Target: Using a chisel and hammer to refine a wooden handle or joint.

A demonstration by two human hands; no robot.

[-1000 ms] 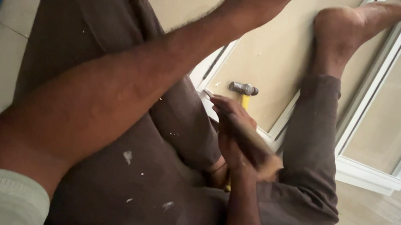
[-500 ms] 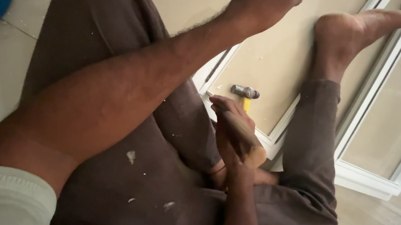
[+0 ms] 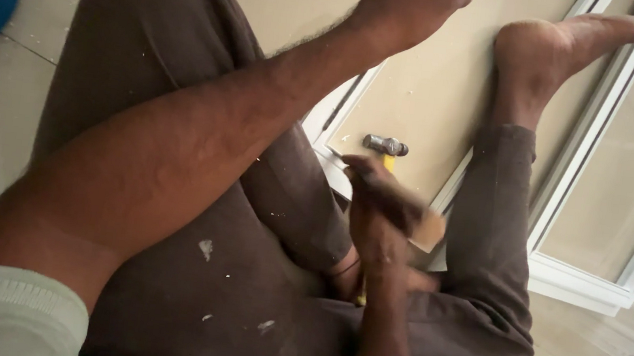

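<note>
Right hand (image 3: 386,210): blurred, fingers curled about a pale flat piece; what it is, cannot tell. Steel-headed hammer with yellow handle (image 3: 386,148): lying on the beige panel (image 3: 430,95), just beyond that hand. Left hand (image 3: 415,5): fisted at the panel's far edge; contents hidden.

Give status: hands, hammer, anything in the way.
Right hand gripping yellow-handled hammer, head over beige panel. Left hand fisted at panel's top edge. Bare foot braced on white frame; knee crowds the hammer.
</note>
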